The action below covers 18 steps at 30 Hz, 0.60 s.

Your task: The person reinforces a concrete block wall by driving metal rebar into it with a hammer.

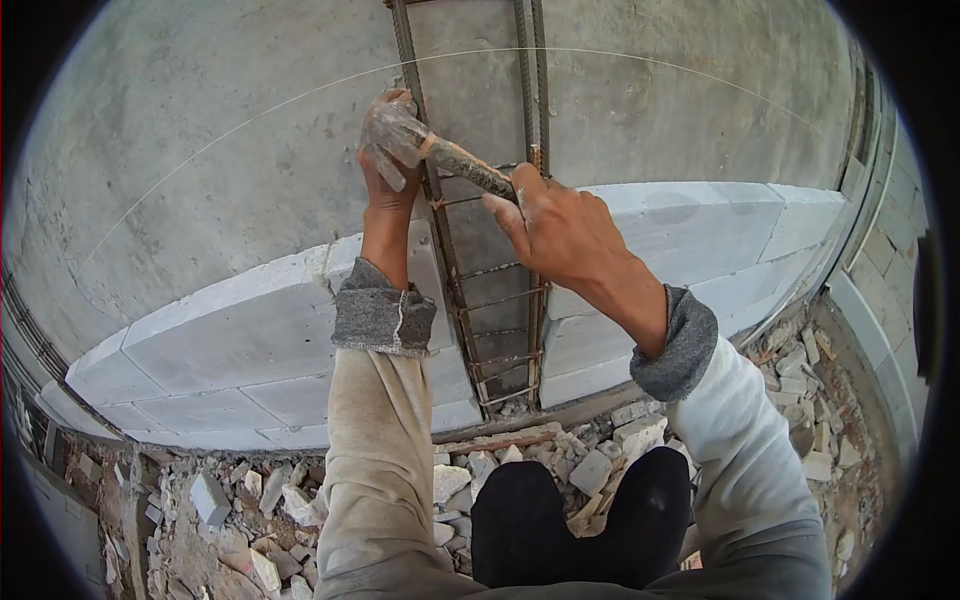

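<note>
My right hand point(575, 228) is wrapped round the wooden handle of a hammer point(470, 166). The dusty grey hammer head lies across the view of my left hand point(388, 190), in front of its fingers. That left hand is raised beside the left bar of an upright rebar cage point(447, 245), its visible fingertips curled close to the bar. Whatever it may hold is hidden behind the hammer head. The cage stands in the gap between two stretches of white block wall point(230, 330), with a grey plastered wall point(640, 120) behind.
A thin string line point(290, 100) stretches across in front of the plastered wall. Broken block rubble point(590, 470) covers the ground at the wall's foot, around my dark-clothed knees point(520, 520). More white blocks point(700, 220) form the right-hand wall. Bars point(45, 335) stand at the far left.
</note>
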Tool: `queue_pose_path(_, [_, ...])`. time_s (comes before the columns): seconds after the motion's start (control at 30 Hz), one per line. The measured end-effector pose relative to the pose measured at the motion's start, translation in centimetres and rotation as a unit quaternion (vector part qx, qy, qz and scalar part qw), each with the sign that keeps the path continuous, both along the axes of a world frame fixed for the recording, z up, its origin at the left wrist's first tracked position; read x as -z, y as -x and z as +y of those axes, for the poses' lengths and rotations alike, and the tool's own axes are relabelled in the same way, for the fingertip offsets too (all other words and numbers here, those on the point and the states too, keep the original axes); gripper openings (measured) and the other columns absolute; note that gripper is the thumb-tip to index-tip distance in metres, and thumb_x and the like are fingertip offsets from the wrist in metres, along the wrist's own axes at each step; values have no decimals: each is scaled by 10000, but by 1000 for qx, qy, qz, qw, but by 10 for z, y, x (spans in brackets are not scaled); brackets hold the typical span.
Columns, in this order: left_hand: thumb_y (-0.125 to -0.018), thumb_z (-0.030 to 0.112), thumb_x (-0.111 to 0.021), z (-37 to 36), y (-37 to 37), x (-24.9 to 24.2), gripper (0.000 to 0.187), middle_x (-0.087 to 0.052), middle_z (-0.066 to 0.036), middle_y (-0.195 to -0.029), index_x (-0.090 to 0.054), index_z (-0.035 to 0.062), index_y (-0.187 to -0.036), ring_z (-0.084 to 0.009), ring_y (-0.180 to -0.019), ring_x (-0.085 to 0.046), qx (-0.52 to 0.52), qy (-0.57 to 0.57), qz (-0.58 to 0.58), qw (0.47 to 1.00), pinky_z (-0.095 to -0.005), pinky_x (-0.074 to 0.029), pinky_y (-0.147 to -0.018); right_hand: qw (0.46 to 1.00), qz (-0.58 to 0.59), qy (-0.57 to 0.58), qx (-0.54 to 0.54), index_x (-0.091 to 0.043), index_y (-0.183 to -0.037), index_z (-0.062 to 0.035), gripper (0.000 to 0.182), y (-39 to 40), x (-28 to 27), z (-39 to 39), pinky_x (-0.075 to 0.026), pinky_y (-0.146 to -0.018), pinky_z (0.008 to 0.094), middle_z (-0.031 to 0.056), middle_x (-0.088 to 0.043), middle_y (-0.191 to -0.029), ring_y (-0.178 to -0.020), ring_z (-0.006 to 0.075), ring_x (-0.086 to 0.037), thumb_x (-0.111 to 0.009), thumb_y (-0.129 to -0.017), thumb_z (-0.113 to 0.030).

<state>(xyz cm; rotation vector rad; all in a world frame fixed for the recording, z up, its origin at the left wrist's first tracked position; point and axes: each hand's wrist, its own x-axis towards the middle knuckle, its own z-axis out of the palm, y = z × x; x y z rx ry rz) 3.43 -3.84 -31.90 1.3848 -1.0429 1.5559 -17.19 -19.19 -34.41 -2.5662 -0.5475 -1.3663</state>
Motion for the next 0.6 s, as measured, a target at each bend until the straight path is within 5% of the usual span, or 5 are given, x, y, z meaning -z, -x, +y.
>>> queue_pose_path(0.23, [-804, 103, -723, 8, -21, 10, 230, -684, -93, -1035, -702, 42, -1025, -276, -914, -668, -51, -18, -42, 998, -333, -535, -783, 997, 30, -64, -44, -515, -965, -2, 357, 29, 4, 0, -488, -446, 440, 193, -622, -620, -516, 369, -629, -559, -981, -356])
queue_pose_path(0.3, [-879, 102, -669, 7, -17, 12, 325, -627, -68, -1165, -636, 57, -1199, -189, -1048, -604, -75, -35, -21, 996, -323, -508, -849, 998, 11, -50, -46, -516, -962, -6, 349, 32, 2, 1, -483, -442, 438, 186, -620, -621, -515, 365, -630, -574, -973, -350])
queue_pose_path(0.4, [-960, 147, -619, -2, 3, 6, 378, -603, -50, -1164, -570, 54, -1323, -121, -1022, -601, 239, -18, 42, 970, -273, -503, -860, 998, -12, -36, -55, -518, -956, -7, 348, 31, 1, 5, -472, -435, 436, 184, -614, -615, -518, 360, -631, -575, -971, -351])
queue_pose_path(0.47, [-965, 172, -616, 0, -41, 14, 380, -600, -62, -1151, -568, 52, -1323, -143, -1002, -611, 175, -27, 23, 984, -276, -506, -869, 998, 19, -37, -52, -521, -955, -10, 348, 35, 3, 5, -473, -437, 433, 180, -614, -617, -521, 352, -635, -573, -972, -353])
queue_pose_path(0.6, [-966, 251, -618, -1, -70, 20, 447, -556, -90, -1238, -527, 66, -1362, -150, -1087, -578, 449, -10, 216, 867, -274, -512, -910, 991, 81, -72, -79, -529, -964, -13, 358, 52, 25, -9, -482, -440, 432, 172, -624, -629, -521, 340, -644, -566, -975, -369])
